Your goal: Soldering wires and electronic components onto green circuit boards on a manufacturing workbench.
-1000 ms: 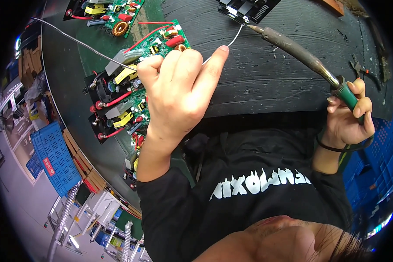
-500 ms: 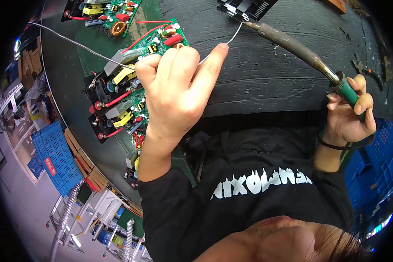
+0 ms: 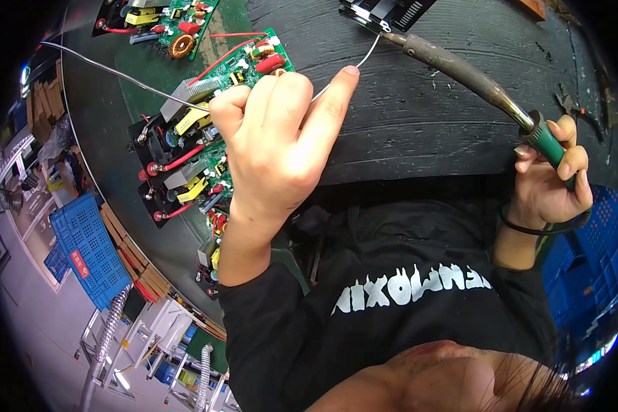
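My left hand (image 3: 271,137) is closed around a strand of solder wire (image 3: 127,72), with the forefinger stretched along it. The wire's free end bends up to a small metal terminal (image 3: 384,27) on a black panel part (image 3: 398,12) at the top of the view. In my right hand (image 3: 553,175) is the green handle of a soldering iron (image 3: 460,69), held between thumb and fingers. Its tip rests at or very near that terminal, beside the solder end. Beyond and left of my left hand lie green circuit boards (image 3: 230,69) with red wires, yellow transformers and black end plates.
Another circuit board (image 3: 182,24) lies at the far left. Pliers or cutters (image 3: 570,106) rest on the black worktop (image 3: 419,130) at the right. A blue crate (image 3: 89,247) and cardboard stand left of the bench; more blue crates (image 3: 590,261) stand at right.
Both hands, the soldering iron and the solder hold nearly the same place. The view has shifted very slightly.
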Tool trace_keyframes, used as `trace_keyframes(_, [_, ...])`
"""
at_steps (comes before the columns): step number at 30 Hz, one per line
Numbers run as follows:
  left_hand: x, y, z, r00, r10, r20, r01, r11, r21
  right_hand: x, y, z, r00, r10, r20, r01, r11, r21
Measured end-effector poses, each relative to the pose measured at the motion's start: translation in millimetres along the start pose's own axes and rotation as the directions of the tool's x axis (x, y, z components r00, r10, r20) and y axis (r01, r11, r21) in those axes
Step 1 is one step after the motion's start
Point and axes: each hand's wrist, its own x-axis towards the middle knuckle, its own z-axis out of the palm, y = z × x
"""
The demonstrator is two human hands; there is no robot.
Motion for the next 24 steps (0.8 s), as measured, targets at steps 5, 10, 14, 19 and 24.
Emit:
trace_keyframes(5, [0.0,-2.4,4.4,0.998,0.032,-0.046,-0.032,0.999,0.009,1.3,0.9,-0.2,1.0,0.002,0.009,-0.002,1.0,0.008])
trace_keyframes(10, [-0.7,-3.1,6.7,0.997,0.037,-0.066,-0.037,0.999,0.007,0.7,0.7,0.1,1.0,-0.001,0.008,0.001,1.0,0.011])
trace_keyframes(14, [-0.7,-3.0,6.0,0.998,0.037,-0.059,-0.036,0.999,0.008,1.2,1.0,-0.9,1.0,0.002,0.015,-0.002,1.0,0.008])
trace_keyframes(19, [-0.7,-2.8,5.5,0.997,0.041,-0.067,-0.04,0.999,0.008,1.3,0.3,-1.1,1.0,0.004,0.025,-0.004,1.0,0.007])
trace_keyframes(24, [-1.1,-2.1,4.1,0.998,0.03,-0.046,-0.029,1.0,0.011,1.6,0.3,-1.3,1.0,0.005,0.028,-0.005,1.0,0.0])
